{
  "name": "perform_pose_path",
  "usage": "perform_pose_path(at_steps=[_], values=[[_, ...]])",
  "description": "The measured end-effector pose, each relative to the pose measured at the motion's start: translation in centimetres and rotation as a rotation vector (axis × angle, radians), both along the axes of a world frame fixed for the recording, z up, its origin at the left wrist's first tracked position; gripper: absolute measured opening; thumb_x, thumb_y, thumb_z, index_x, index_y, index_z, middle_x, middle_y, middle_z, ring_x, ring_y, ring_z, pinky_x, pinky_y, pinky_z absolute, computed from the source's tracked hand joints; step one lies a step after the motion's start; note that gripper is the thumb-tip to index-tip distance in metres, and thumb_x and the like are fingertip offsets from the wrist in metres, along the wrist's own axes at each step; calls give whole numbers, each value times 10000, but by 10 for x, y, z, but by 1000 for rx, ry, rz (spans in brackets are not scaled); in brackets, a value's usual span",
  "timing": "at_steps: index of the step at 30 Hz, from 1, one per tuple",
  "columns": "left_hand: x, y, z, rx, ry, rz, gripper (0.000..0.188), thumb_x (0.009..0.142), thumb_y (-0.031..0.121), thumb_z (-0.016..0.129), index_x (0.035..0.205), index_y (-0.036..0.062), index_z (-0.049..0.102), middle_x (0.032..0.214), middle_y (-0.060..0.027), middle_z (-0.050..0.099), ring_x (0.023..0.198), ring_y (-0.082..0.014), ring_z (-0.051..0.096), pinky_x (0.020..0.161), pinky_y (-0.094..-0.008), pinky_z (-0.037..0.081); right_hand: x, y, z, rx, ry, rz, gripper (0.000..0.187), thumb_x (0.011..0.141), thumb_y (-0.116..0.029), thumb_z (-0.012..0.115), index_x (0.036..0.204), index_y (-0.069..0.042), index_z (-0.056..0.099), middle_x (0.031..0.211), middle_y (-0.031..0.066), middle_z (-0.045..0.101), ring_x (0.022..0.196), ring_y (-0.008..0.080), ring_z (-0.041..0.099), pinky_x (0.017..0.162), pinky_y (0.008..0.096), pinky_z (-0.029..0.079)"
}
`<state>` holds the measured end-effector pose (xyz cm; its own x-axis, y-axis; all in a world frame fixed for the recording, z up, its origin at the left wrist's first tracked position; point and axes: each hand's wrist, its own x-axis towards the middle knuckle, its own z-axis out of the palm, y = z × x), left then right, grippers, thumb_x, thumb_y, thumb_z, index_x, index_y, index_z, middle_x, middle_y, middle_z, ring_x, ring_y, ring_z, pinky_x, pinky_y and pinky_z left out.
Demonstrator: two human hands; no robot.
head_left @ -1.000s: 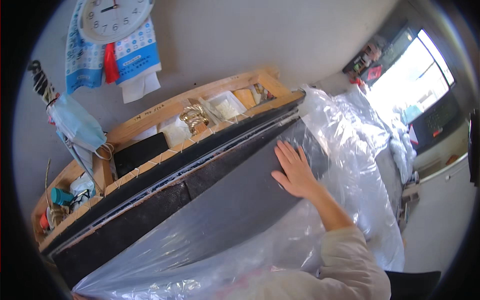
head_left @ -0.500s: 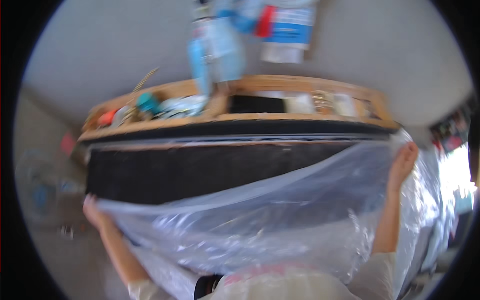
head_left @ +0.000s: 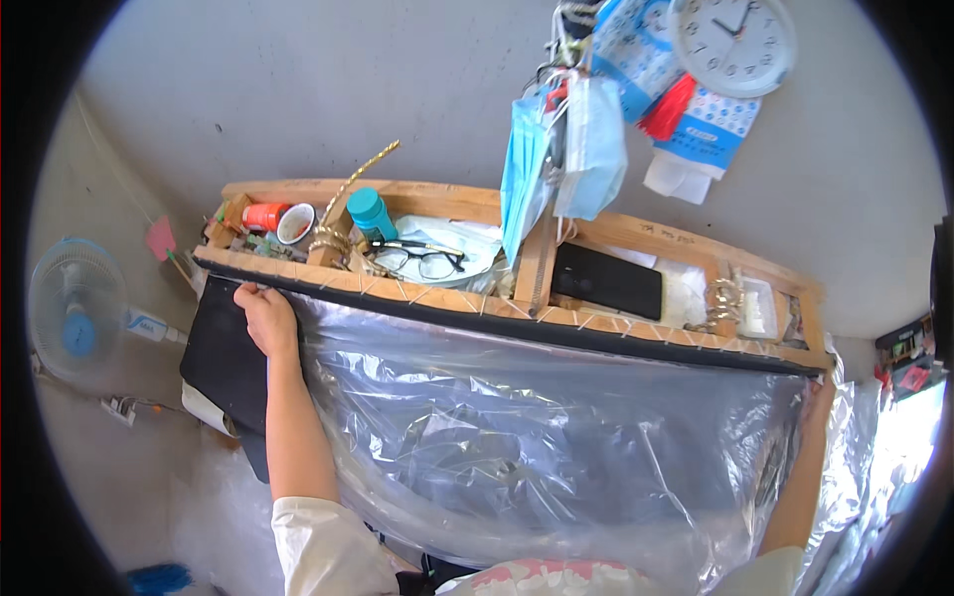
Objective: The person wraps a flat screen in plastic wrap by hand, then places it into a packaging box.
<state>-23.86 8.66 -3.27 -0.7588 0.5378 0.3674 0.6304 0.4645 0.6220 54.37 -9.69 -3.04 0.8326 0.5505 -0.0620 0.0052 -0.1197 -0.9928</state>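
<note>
A clear plastic sheet [head_left: 497, 437] lies wrinkled and shiny over black cloth [head_left: 221, 333], which stays bare at the left end. White thread laces the cloth to the near beam of a long wooden frame [head_left: 437, 298]. My left hand [head_left: 266, 316] is closed at the sheet's upper left corner, just below the beam, with its fingers curled. At the beam's right end, my right hand [head_left: 817, 387] grips the sheet's other corner; its fingers are partly hidden by plastic.
Inside the frame lie glasses [head_left: 422, 262], a teal-capped bottle [head_left: 371, 214], an orange container [head_left: 266, 217], a black phone [head_left: 606, 280] and gold cord [head_left: 725, 300]. Blue face masks [head_left: 593, 149] hang above, beside a wall clock [head_left: 733, 45]. A fan [head_left: 78, 308] stands at left.
Both hands have moved the sheet's edge up to the wooden beam, the left hand also rightward. Plastic now covers most of the black cloth. The view has shifted and sharpened.
</note>
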Motion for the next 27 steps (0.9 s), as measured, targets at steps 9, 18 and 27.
perform_pose_path(at_steps=[9,18,27], values=[[-17,-1,-5,-76,58,-82,369,821,244,450,1112,21,486,1070,-171,555,1009,-290,532,859,-369,400,2,19,-2,-111,19,232,533,905,-476,375,1251,-75,433,1217,83,457,1113,182,420,937,314,315],[-30,-64,71,929,-424,-226,294,886,130,520,1139,-14,484,1140,-135,531,1004,-206,529,882,-284,417,-20,-32,-21,-285,-671,78,507,835,-104,519,1292,-20,318,925,123,580,854,204,557,792,311,419],[53,-136,-13,-207,649,-881,261,830,218,532,642,44,480,639,-116,490,593,-323,503,518,-412,392,-109,-42,-4,-86,-404,225,343,788,-46,539,1121,-3,468,782,53,561,730,110,532,717,232,426]])
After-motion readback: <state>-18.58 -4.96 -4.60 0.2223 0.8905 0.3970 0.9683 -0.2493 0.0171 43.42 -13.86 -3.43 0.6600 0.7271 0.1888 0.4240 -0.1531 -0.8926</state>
